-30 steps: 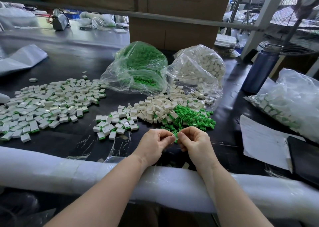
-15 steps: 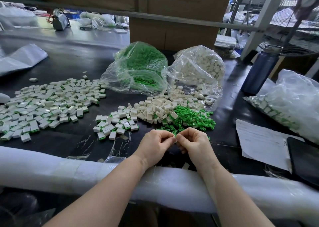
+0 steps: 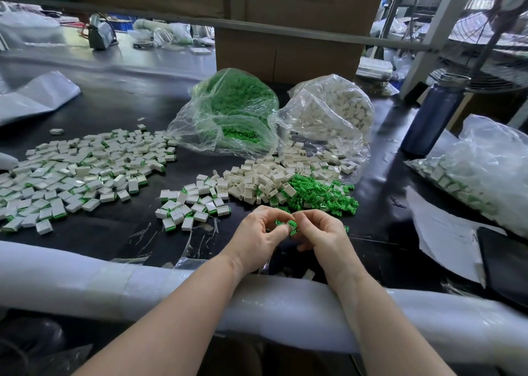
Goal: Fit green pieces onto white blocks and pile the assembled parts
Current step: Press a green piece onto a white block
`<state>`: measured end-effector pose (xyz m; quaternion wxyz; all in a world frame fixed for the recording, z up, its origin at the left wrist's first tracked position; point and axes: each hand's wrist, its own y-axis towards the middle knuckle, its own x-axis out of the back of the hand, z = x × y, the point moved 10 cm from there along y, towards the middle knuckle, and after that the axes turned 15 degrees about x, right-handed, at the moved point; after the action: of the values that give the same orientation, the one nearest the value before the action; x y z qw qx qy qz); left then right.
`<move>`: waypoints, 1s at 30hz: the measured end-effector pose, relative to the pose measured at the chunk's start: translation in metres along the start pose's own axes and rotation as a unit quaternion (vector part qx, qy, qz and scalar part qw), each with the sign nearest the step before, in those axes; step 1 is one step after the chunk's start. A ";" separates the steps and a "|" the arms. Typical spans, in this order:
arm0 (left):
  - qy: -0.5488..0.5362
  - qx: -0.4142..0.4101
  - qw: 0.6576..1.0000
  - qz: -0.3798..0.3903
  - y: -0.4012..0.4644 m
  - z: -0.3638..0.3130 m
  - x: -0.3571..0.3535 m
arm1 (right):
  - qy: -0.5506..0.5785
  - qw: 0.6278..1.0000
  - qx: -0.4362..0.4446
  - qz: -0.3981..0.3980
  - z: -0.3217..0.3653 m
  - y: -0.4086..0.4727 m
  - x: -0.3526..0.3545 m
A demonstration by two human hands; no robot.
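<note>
A single head-worn wide-angle camera looks forward and steeply down over the near edge of the dark counter [image 3: 120, 110]. It sits close above the person's forearms, which enter from the bottom of the frame. Straight lines bow toward the edges. No second view exists to overlap with.

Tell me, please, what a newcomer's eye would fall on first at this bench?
Probably the clear bag of green pieces at the centre back of the black table, beside a clear bag of white blocks. Next, the wide spread of assembled parts on the left. Nearest, the left hand and right hand pinch small green pieces between them.
</note>
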<state>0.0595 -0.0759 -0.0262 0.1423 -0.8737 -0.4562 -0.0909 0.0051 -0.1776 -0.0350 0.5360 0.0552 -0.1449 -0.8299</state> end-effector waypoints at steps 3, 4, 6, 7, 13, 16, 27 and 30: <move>0.005 -0.013 1.000 0.009 -0.001 -0.003 -0.003 | -0.027 0.998 -0.012 0.059 -0.002 -0.001 -0.012; 0.001 -0.015 1.000 0.013 -0.001 -0.003 -0.003 | -0.023 0.997 -0.015 0.069 -0.002 -0.001 -0.014; -0.002 -0.017 1.000 0.016 -0.001 -0.003 -0.003 | -0.011 0.997 -0.019 0.075 -0.001 -0.002 -0.014; -0.001 -0.019 1.000 0.018 -0.002 -0.004 -0.004 | -0.006 0.997 -0.020 0.074 -0.001 -0.002 -0.014; -0.009 -0.019 0.999 0.030 -0.002 -0.004 -0.006 | 0.022 0.997 -0.027 0.068 -0.001 -0.003 -0.013; -0.005 -0.021 0.999 0.028 -0.003 -0.005 -0.005 | 0.030 0.997 -0.030 0.069 -0.002 -0.003 -0.013; 0.034 -0.031 0.998 0.048 -0.005 -0.008 -0.014 | 0.024 0.998 -0.015 0.061 0.002 -0.003 -0.011; 0.040 -0.032 0.997 0.051 -0.004 -0.008 -0.015 | 0.027 0.998 -0.014 0.053 0.003 -0.004 -0.010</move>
<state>0.0470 -0.0878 -0.0227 0.1371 -0.8954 -0.4021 -0.1332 0.0052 -0.1663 -0.0339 0.5838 0.0625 -0.1213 -0.8003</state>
